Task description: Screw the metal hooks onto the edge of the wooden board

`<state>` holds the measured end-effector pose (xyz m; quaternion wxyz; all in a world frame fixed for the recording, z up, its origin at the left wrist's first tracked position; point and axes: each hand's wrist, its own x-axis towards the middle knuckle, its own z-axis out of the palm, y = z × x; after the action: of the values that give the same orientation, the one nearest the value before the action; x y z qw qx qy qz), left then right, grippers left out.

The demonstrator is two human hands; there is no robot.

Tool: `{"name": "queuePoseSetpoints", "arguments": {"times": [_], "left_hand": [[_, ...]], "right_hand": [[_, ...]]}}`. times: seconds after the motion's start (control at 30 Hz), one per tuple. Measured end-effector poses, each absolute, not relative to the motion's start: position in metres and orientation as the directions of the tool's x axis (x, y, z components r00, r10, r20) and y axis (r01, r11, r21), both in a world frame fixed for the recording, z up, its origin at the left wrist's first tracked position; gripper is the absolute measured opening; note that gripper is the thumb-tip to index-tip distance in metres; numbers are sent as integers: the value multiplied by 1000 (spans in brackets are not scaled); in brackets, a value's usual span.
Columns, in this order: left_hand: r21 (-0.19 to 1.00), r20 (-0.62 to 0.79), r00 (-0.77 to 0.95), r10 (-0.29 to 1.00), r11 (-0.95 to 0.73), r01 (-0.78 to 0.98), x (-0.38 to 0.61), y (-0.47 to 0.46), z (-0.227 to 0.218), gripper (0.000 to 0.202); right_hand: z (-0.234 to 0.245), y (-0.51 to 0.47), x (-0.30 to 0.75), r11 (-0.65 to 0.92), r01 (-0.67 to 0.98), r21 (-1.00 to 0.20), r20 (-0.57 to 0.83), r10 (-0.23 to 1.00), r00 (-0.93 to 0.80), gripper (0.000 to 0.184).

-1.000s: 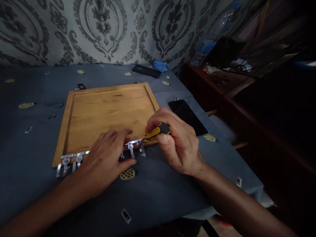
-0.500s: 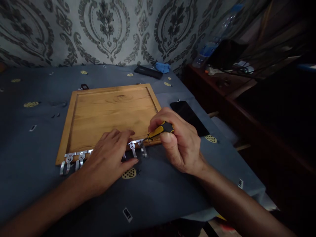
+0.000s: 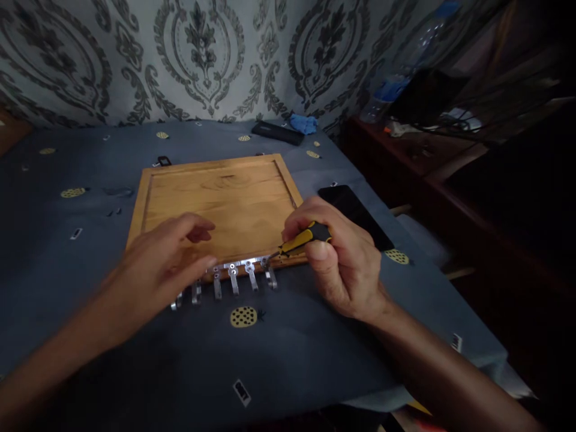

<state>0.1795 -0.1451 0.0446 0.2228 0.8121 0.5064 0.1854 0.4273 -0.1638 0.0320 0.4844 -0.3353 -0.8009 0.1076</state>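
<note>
Head view: your right hand point(image 3: 344, 264) grips the driver point(image 3: 302, 240), tip at the right end of the hook rail point(image 3: 233, 271), five o'clock on the board point(image 3: 225, 204). Your left hand point(image 3: 157, 258), thumb parted, is at seven — contact unclear. Screwing seems the step — next calls for a seated tip and steady rail.

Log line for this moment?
right hand: holds screwdriver, tip at rightmost hook | left hand: open, over board | board: on cloth
</note>
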Motion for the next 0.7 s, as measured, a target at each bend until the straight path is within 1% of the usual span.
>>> {"name": "queuePoseSetpoints", "arguments": {"times": [0.1,0.2,0.3,0.37,0.43,0.53,0.6,0.67,0.7], "left_hand": [[554,89,328,941,-320,768,162,-140,53,27],[595,104,173,979,-201,778,144,-137,54,26],[660,178,26,984,-139,738,123,-134,52,26],[662,207,-52,977,-101,743,107,-131,51,27],[651,207,-89,974,-70,756,90,-127,48,25],[671,224,-132,966,-54,739,67,-118,35,19],[654,259,-148,954,-61,754,55,-111,23,17],[625,292,-130,948,-86,776,49,-105,10,19],[607,310,-117,943,-102,788,48,-104,5,21]], "right_hand": [[32,-164,427,756,439,-486,707,635,-311,27],[32,-164,426,759,442,-478,714,629,-307,27],[32,-162,426,764,437,-475,719,623,-308,25],[32,-159,427,795,412,-445,743,585,-326,21],[34,-156,428,847,390,-362,786,502,-361,19],[37,-152,429,830,455,-324,793,500,-348,19],[40,-151,428,851,443,-281,813,456,-362,18],[41,-153,428,854,449,-264,811,449,-375,19],[41,-154,428,802,517,-299,786,514,-343,21]]}}
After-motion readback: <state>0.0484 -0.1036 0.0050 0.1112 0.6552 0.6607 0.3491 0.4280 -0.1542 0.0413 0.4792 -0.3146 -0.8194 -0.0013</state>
